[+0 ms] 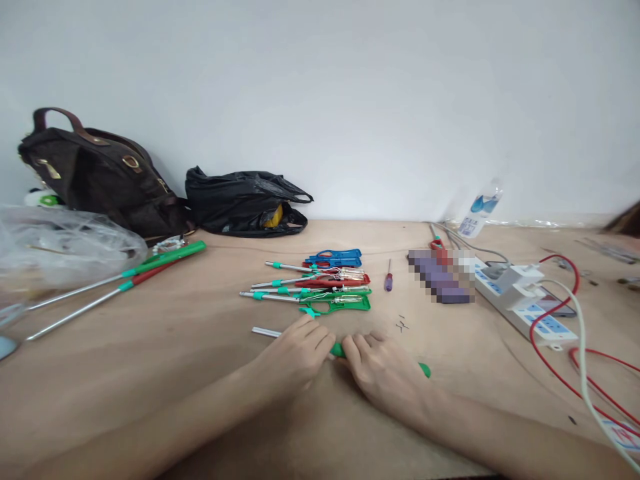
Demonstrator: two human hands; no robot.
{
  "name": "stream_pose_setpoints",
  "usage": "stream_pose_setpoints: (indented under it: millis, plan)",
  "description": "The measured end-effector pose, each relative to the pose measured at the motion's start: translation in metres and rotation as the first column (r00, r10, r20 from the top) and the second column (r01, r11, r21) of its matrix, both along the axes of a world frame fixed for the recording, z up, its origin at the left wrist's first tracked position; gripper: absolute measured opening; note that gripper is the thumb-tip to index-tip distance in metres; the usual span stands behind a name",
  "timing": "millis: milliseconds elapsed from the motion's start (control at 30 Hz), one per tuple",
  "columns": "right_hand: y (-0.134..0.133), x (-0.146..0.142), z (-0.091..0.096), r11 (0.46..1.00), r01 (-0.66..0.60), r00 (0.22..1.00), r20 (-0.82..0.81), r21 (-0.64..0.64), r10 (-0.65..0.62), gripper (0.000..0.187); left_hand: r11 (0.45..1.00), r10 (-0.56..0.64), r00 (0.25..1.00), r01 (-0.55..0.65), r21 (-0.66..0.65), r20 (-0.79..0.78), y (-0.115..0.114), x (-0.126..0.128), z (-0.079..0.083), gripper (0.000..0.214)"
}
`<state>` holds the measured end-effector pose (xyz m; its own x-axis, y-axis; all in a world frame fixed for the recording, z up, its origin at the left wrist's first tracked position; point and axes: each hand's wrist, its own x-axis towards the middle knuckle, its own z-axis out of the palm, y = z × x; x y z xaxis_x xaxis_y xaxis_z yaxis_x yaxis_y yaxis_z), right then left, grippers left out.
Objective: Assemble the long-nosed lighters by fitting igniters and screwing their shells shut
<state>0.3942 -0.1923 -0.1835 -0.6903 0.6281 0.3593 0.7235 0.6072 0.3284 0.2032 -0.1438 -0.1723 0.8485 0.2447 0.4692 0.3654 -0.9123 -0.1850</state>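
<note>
Down at six o'clock, left hand [303, 350] and right hand [383, 373] clench a slim green-plastic, metal-tubed lighter [339, 350], mostly finger-hidden, tube toward nine; at twelve, glossy multicoloured lighter casings [320, 284], their wiring blurred.

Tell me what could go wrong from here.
Thin, dark, screw-like pieces lie loose beyond the right hand; a sweep could scatter them.
If the left hand slips forward off the green plastic stick with a silver metal tube, it might knock the green plastic shell just beyond.
The looping red cable by the white plastic power strip could snag the right forearm if that arm swings outward.
</note>
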Motion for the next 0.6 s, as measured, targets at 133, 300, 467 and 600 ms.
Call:
stream_pose_setpoints:
  millis: [133,300,467,600]
  plan:
    - [0.009,0.0,0.001,1.0,-0.008,0.996,-0.092,0.028,0.011,0.014,1.0,-0.028,0.999,0.028,-0.009,0.019,0.007,-0.005,0.006,0.039]
    - [0.027,0.018,0.004,0.999,0.039,0.98,-0.194,-0.028,-0.044,0.014,0.999,0.043,0.999,-0.043,0.009,0.014,0.024,-0.022,0.019,0.033]
    - [0.043,0.04,0.002,0.989,-0.011,0.98,-0.198,-0.147,-0.019,0.015,0.985,0.127,0.992,-0.128,-0.111,-0.021,0.032,-0.036,0.033,0.02]
    - [0.041,0.037,-0.001,0.973,-0.11,0.976,-0.207,-0.204,0.067,0.013,0.958,0.036,0.998,-0.049,-0.283,-0.053,0.023,-0.027,0.028,0.025]
